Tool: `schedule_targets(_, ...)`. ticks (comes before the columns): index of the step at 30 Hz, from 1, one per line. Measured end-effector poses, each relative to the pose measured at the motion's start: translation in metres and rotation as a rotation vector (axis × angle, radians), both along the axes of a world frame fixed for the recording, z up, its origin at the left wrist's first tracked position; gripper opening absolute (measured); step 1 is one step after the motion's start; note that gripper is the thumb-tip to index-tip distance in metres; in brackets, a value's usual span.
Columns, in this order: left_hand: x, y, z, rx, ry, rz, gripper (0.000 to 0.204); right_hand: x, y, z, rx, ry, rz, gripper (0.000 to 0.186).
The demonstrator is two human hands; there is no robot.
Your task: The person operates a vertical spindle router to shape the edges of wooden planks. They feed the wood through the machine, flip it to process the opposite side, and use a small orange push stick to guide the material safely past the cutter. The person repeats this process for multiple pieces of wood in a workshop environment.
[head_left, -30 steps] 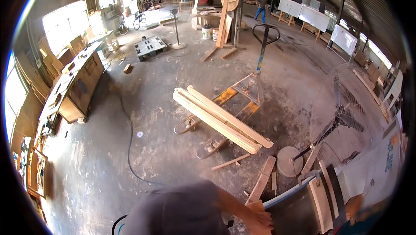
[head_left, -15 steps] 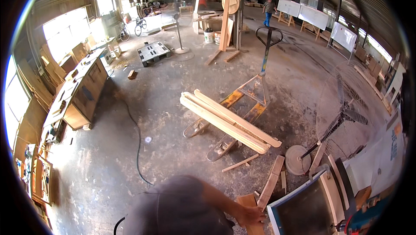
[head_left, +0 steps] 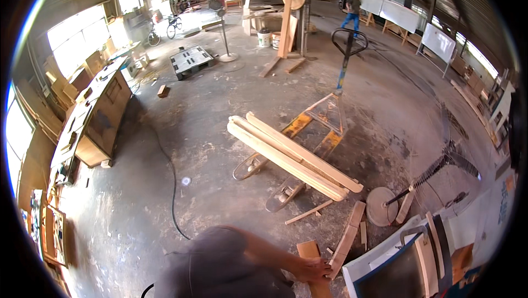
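My left hand (head_left: 313, 270) reaches across the lower middle from a grey sleeve and lies over a short wooden board (head_left: 308, 249), its fingers bent round the board's edge. Just right of the hand a longer plank (head_left: 348, 238) lies on the floor. Beside that, at the lower right, is a dark panel in a pale frame (head_left: 385, 279), with curved wooden strips (head_left: 427, 262) along its far side. Low at the right edge, a teal power tool (head_left: 467, 287) shows only in part. My right hand is out of the picture.
A yellow pallet truck (head_left: 300, 125) carries several long pale timbers (head_left: 286, 155) across its forks. To the right stands a floor fan (head_left: 382, 206). A dark hose (head_left: 174, 188) runs over the floor. A long workbench (head_left: 104, 116) lines the left; a person (head_left: 352, 12) is far off.
The view has shifted slightly. My left hand stays on the board. The power tool at the lower right has dropped mostly out of sight. The distant person has moved a little right.
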State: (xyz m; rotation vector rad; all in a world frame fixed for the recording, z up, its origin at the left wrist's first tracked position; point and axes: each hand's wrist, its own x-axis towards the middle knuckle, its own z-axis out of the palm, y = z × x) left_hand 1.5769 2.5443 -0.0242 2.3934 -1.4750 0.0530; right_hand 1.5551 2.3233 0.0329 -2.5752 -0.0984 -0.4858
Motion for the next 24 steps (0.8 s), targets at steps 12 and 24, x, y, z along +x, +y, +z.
schedule_targets(12,0.002,0.049,-0.008,-0.034,0.141,0.204,0.057,0.000,0.010,0.001,-0.015,0.033,-0.044,0.030)
schedule_targets(24,-0.002,0.055,0.003,-0.024,0.262,0.259,0.057,-0.011,0.008,-0.001,-0.001,0.054,-0.078,0.030)
